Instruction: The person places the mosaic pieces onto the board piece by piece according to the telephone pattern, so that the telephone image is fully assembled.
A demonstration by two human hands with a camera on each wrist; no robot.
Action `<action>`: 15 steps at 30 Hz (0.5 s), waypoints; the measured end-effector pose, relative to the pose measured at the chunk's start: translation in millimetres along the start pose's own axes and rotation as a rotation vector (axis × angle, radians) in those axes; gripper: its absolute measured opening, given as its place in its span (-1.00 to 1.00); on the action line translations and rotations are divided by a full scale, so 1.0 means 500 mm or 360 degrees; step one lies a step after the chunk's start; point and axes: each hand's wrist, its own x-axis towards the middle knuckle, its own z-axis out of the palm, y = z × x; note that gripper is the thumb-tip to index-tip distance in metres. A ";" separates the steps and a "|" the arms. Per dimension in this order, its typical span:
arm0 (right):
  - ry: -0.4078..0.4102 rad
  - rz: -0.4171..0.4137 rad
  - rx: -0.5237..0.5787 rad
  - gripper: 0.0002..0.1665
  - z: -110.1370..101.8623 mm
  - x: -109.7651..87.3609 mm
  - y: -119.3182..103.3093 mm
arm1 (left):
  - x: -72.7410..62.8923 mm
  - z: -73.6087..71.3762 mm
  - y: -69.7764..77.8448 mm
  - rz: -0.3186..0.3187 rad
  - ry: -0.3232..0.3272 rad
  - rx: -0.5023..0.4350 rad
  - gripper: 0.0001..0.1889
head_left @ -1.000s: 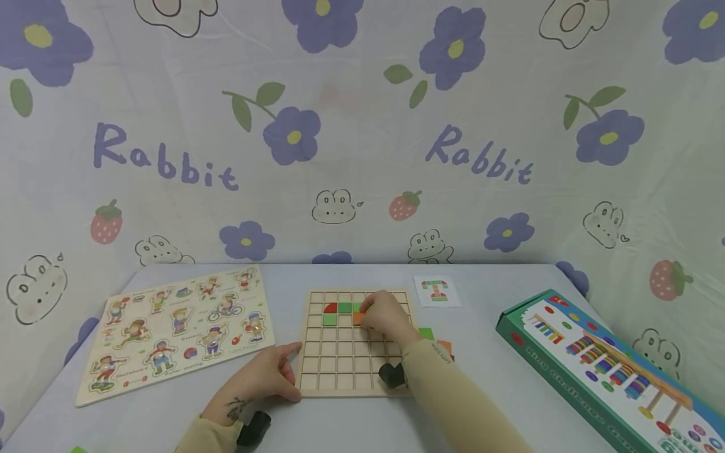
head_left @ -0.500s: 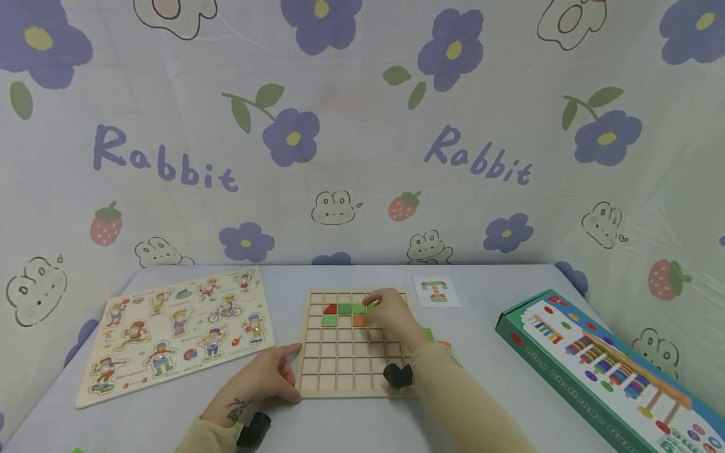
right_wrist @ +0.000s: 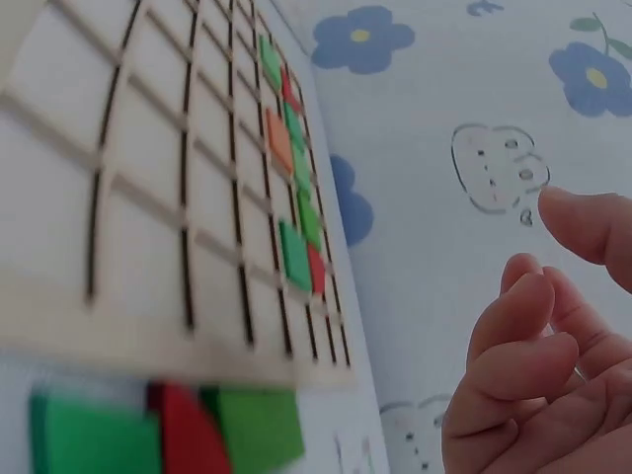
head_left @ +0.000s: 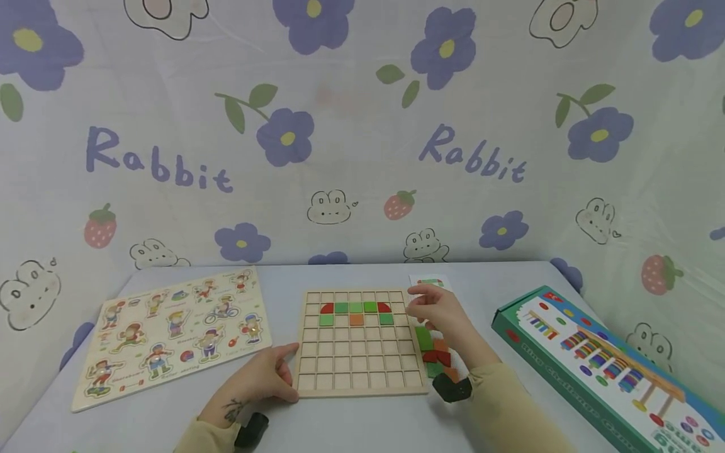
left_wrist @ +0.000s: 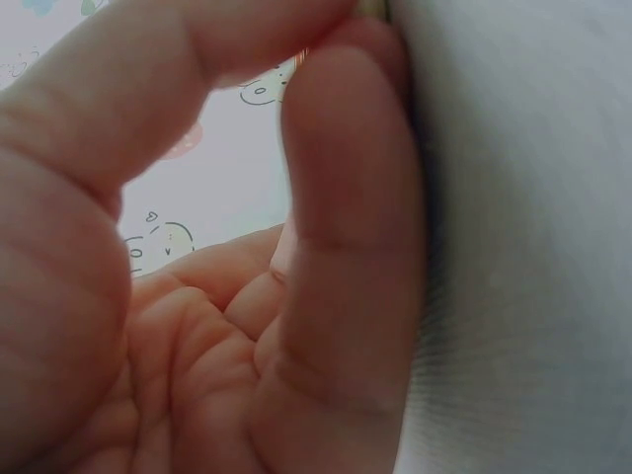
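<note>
A wooden grid board [head_left: 362, 365] lies on the white table. Along one upper row run a red quarter-round tile [head_left: 326, 308], several green tiles [head_left: 355, 307] and another red quarter-round tile [head_left: 384, 307]. Under them sit a green tile at each end and an orange tile [head_left: 356, 320] in the middle. My left hand [head_left: 263, 374] touches the board's left edge with thumb and forefinger spread along it. Just off the board's upper right side hovers my right hand [head_left: 444, 318], fingers loosely bent and nothing in them; the right wrist view shows them apart from the board.
Loose green, red and orange tiles [head_left: 436, 357] lie right of the board. Behind the right hand is a partly covered pattern card [head_left: 428, 281]. A wooden picture puzzle [head_left: 175, 333] lies at left, a green Ring Challenge Game box [head_left: 595, 365] at right. A printed cloth hangs behind.
My right hand has lifted from the tile rows and moved right, past the board's edge, uncovering green and red tiles at the right end. The left hand stays at the board's edge.
</note>
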 end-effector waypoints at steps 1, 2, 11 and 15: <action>0.0007 0.0012 -0.0011 -0.49 -0.010 -0.005 0.007 | -0.001 0.000 0.000 0.0002 0.0001 0.0001 0.01; 0.0020 0.0030 -0.0025 -0.48 -0.020 -0.010 0.015 | -0.001 0.000 0.000 0.0001 0.0003 0.0000 0.01; 0.0083 0.0242 -0.0262 -0.48 -0.082 -0.040 0.081 | 0.001 0.002 -0.003 0.0008 0.0010 -0.0029 0.00; 0.0083 0.0305 -0.0379 -0.51 -0.092 -0.046 0.095 | 0.003 0.001 -0.003 0.0016 0.0005 -0.0014 0.00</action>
